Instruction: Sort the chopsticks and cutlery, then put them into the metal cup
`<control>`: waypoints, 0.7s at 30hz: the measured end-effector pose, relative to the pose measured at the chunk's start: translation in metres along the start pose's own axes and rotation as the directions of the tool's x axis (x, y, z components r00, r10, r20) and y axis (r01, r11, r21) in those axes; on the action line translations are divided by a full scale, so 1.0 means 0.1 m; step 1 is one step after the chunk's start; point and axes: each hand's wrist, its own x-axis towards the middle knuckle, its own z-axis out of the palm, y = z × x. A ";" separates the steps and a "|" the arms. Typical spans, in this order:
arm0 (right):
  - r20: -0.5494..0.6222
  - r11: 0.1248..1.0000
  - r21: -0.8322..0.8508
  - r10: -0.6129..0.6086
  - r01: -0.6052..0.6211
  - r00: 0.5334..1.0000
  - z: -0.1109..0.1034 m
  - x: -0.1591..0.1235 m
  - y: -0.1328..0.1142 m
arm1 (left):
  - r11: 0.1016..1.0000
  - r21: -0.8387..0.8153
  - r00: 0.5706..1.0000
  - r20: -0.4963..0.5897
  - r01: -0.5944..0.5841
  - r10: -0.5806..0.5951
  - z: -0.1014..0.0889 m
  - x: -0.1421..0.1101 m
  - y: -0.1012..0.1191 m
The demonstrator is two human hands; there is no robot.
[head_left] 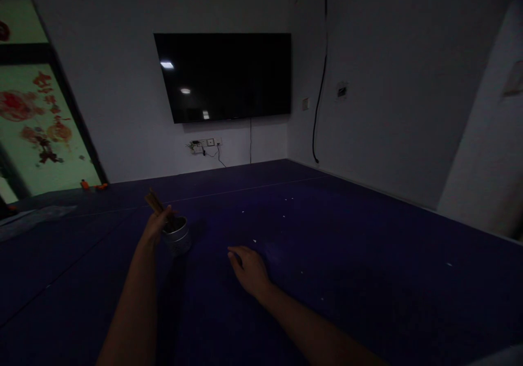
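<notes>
Left of centre, my left hand is closed around a bundle of thin wooden sticks, which look like chopsticks. Their lower ends are inside a small silvery cup standing on the dark blue surface. The sticks lean up and to the left, and the hand hides part of them and the cup's left rim. My right hand is low over the surface, to the right of the cup. It holds nothing; its fingers point left, with the thumb apart from them.
Small white scraps lie scattered on the surface. Orange objects and clear plastic sheeting are at the far left. A television hangs above wall sockets; a black cable hangs near the corner.
</notes>
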 end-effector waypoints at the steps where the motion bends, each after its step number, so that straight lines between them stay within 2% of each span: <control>1: 0.002 1.000 0.001 0.001 -0.001 1.000 0.00 0.00 0.00 | 1.000 -0.013 1.000 0.011 -0.005 0.005 -0.01 0.00 0.00; 5: 0.002 1.000 -0.001 0.002 -0.002 1.000 0.00 0.00 0.01 | 0.997 -0.044 0.996 0.057 -0.071 0.074 -0.04 -0.02 -0.01; 11: -0.007 1.000 -0.011 -0.001 0.001 1.000 0.01 -0.01 0.02 | 0.970 0.003 0.970 -0.003 -0.243 0.243 -0.09 -0.07 0.06; 18: -0.007 1.000 -0.005 -0.008 0.008 1.000 0.02 -0.01 0.03 | 0.912 -0.018 0.902 -0.160 -0.410 0.402 -0.19 -0.16 0.30; 21: -0.007 1.000 -0.005 -0.007 0.007 1.000 0.03 -0.01 0.03 | 0.854 -0.105 0.840 -0.278 -0.509 0.466 -0.24 -0.24 0.47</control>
